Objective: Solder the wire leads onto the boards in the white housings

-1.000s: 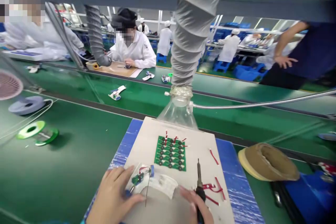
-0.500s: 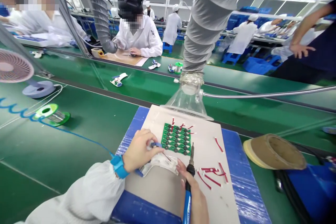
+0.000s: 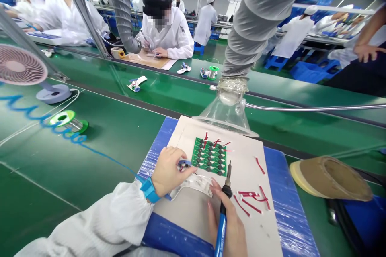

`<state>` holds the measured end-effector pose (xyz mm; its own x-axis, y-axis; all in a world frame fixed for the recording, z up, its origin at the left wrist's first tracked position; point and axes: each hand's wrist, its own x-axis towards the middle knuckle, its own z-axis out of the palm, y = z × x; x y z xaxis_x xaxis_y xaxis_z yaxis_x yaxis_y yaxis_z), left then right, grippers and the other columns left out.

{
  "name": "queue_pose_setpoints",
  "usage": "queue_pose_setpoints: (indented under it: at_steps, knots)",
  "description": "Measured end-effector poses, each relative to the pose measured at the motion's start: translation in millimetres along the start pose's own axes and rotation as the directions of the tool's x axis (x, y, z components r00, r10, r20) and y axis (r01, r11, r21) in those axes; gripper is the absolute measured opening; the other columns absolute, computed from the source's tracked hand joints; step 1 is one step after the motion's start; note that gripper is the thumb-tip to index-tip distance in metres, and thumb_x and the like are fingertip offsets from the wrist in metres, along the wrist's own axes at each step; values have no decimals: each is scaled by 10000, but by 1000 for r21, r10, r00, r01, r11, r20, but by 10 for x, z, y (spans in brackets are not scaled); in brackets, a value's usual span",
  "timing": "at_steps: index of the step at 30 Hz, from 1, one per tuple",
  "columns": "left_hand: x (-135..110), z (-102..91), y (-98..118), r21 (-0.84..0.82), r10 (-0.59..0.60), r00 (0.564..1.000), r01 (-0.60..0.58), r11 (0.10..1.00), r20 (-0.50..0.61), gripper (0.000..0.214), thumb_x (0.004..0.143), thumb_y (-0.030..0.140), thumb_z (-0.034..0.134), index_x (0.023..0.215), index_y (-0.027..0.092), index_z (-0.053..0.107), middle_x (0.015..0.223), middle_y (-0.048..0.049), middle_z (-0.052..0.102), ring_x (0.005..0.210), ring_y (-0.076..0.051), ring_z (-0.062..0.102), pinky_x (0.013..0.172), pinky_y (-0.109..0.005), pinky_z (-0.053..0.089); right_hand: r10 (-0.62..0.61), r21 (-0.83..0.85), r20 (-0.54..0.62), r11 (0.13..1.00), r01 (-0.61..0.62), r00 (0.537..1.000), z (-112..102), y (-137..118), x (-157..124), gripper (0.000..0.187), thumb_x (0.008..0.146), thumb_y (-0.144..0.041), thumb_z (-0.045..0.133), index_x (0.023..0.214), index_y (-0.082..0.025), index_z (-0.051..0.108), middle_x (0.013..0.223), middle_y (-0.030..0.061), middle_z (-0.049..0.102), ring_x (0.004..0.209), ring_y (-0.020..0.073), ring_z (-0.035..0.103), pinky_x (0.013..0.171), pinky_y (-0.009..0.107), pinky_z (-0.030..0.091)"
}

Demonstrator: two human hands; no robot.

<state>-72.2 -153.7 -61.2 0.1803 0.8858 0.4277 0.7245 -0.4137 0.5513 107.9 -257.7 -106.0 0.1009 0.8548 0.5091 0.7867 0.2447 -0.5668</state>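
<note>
My left hand (image 3: pixel 171 170), with a blue wrist strap (image 3: pixel 150 190), is closed on a small blue part (image 3: pixel 184 163) over the board. Beneath it lies a curved white plastic piece (image 3: pixel 197 184), partly hidden by that hand. My right hand (image 3: pixel 230 219) grips a soldering iron (image 3: pixel 222 219) with a blue handle, its metal tip pointing up and away. The fingertips of this hand reach the right end of the white piece. Just beyond is a green circuit board panel (image 3: pixel 210 156) with rows of dark round components and red wires at its far edge.
Several red wires (image 3: pixel 251 202) lie on the pale work board (image 3: pixel 199 225). A clear fume hood (image 3: pixel 224 116) stands behind it. Right sits a brown tape roll (image 3: pixel 331 178); left are a solder spool (image 3: pixel 69 122) and a fan (image 3: pixel 22 64). A co-worker (image 3: pixel 165 28) sits opposite.
The whole view has shifted, so things appear farther right. A thin dark red wire seen between my left fingers and the white piece no longer shows clearly. Both hands keep their holds.
</note>
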Motion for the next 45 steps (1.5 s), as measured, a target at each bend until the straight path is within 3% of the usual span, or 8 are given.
queue_pose_setpoints:
  at_steps: [4, 8, 16, 26, 30, 34, 39, 45]
  knots:
    - [-22, -42, -24, -174, -3, 1000, 0, 985, -17, 451, 888, 318, 612, 1283, 141, 488, 818, -20, 604, 763, -181, 575, 759, -331, 451, -4, 0, 24, 1000, 4, 1000, -49, -9, 55, 344, 942, -230, 494, 1284, -193, 485, 1278, 66, 643, 1110, 176, 655, 921, 298, 548]
    - [-49, -52, -94, -351, -51, 998, 38, 936, -29, 455, 954, 146, 405, 1404, 199, 368, 852, -8, 657, 795, -151, 622, 800, -302, 483, -22, -35, 46, 999, 24, 999, -95, 122, 57, 406, 921, -274, 535, 1312, -188, 469, 1320, 85, 612, 1138, 198, 641, 931, 310, 546]
    - [-212, -107, -160, -506, -126, 984, 174, 845, 128, 107, 876, 218, 631, 949, 196, 707, 900, -49, 747, 848, -166, 666, 779, -280, 510, 181, -57, -1, 982, -180, 984, -151, 20, 106, 403, 931, -353, 499, 1302, -196, 498, 1254, 60, 657, 1085, 214, 668, 880, 324, 546]
    - [-311, -252, -110, -504, -174, 930, 325, 800, 323, 200, 899, 296, 581, 788, 158, 674, 752, -52, 700, 684, -149, 622, 645, -257, 468, 248, -48, -172, 965, -259, 953, -240, -105, 76, 236, 943, -320, 527, 1138, -211, 605, 971, 13, 750, 885, 167, 718, 856, 257, 479]
    - [-183, -336, -21, -501, -111, 965, 219, 837, 236, 215, 952, 251, 479, 804, 165, 609, 699, -13, 640, 632, -117, 580, 632, -237, 457, 315, 11, -201, 948, -319, 928, -250, -218, 53, 268, 966, -340, 495, 1154, -188, 612, 869, 29, 754, 835, 197, 722, 820, 308, 495]
    - [-49, -322, 18, -441, 11, 995, 35, 897, 101, 176, 929, 186, 521, 778, 169, 610, 706, -3, 566, 644, -113, 532, 624, -234, 431, 291, 250, -313, 944, -217, 904, -212, -273, 30, 349, 928, -198, 535, 1274, -161, 552, 804, 45, 716, 659, 176, 678, 640, 312, 502]
    - [-63, -192, -47, -420, 15, 998, 8, 908, 53, 99, 829, 153, 651, 733, 163, 625, 695, 12, 490, 629, -109, 502, 601, -233, 419, 145, 152, -295, 983, -104, 944, -221, -205, 12, 243, 891, -201, 565, 1117, -155, 644, 809, 66, 629, 701, 177, 606, 636, 321, 473]
    - [-99, -134, -110, -447, 7, 1000, -13, 895, -14, 117, 779, 132, 663, 692, 167, 593, 689, 13, 482, 626, -110, 482, 582, -234, 404, 231, 208, -206, 960, -188, 951, -261, -273, -49, 179, 889, -164, 522, 991, -191, 667, 871, 68, 636, 739, 165, 610, 679, 314, 476]
